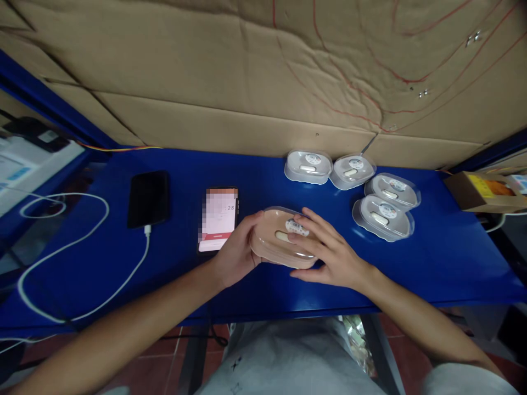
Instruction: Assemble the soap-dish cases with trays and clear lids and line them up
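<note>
A clear oval plastic case (275, 248) with a small white part and a round label inside rests on the blue table (453, 247) in front of me. My left hand (235, 251) grips its left end, fingers curled round the edge. My right hand (329, 249) lies on its top and right side, fingers spread over the lid. Several identical closed cases sit further back to the right: two (308, 166) (352, 171) at the back, and two (392, 190) (382, 217) nearer the right.
A lit phone (219, 218) lies just left of my left hand. A black phone (149, 198) with a white charging cable (82, 241) sits further left. A cardboard wall (263, 82) backs the table. A small brown box (481, 192) stands at the right edge.
</note>
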`<state>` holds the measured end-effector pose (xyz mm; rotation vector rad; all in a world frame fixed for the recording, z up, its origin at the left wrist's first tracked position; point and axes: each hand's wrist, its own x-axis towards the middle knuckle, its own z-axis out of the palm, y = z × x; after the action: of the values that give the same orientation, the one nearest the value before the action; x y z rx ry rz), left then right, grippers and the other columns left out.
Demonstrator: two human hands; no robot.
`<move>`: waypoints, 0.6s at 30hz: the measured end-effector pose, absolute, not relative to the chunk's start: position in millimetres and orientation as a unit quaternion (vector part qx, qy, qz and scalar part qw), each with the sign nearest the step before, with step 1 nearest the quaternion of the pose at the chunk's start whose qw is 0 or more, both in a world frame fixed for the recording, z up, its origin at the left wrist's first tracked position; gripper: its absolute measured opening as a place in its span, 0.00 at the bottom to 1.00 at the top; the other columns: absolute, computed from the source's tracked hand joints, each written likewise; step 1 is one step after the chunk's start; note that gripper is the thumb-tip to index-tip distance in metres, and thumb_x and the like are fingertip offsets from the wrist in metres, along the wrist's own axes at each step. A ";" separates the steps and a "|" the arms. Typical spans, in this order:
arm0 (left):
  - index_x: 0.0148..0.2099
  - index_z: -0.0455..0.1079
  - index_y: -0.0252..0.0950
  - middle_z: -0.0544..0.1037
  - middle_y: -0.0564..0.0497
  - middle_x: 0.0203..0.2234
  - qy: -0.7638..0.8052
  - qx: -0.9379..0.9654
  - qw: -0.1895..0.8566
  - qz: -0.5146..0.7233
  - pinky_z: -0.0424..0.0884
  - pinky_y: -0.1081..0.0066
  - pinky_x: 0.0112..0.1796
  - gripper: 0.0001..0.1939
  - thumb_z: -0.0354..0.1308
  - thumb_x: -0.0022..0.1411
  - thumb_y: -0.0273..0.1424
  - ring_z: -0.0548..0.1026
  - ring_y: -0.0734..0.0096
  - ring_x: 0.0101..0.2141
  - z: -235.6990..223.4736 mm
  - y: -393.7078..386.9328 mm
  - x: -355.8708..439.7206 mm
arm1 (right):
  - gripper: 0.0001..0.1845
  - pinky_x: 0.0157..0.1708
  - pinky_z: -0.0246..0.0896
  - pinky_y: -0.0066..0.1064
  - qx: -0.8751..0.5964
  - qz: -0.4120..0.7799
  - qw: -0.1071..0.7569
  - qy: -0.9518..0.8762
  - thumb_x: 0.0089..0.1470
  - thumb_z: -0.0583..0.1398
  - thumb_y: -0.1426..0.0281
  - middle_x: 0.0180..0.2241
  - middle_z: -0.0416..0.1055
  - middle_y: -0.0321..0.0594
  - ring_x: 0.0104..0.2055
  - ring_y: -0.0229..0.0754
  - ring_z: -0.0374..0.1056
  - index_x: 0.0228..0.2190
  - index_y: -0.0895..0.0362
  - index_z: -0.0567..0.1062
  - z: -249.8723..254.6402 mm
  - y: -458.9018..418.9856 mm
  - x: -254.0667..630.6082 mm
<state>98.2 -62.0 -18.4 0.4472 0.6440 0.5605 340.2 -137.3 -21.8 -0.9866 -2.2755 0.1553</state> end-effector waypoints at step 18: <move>0.51 0.76 0.30 0.86 0.35 0.41 0.315 0.251 0.885 0.232 0.79 0.61 0.42 0.34 0.43 0.79 0.56 0.85 0.57 0.38 -20.2 -60.1 100.0 | 0.34 0.76 0.51 0.59 -0.341 0.037 0.193 -0.919 0.67 0.66 0.58 0.73 0.62 0.53 0.78 0.59 0.53 0.68 0.58 0.69 -8.6 31.5 330.1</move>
<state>100.0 -60.1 -20.2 0.5225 0.6553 0.4835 330.1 31.5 -8.6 -0.9560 -2.5789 0.1040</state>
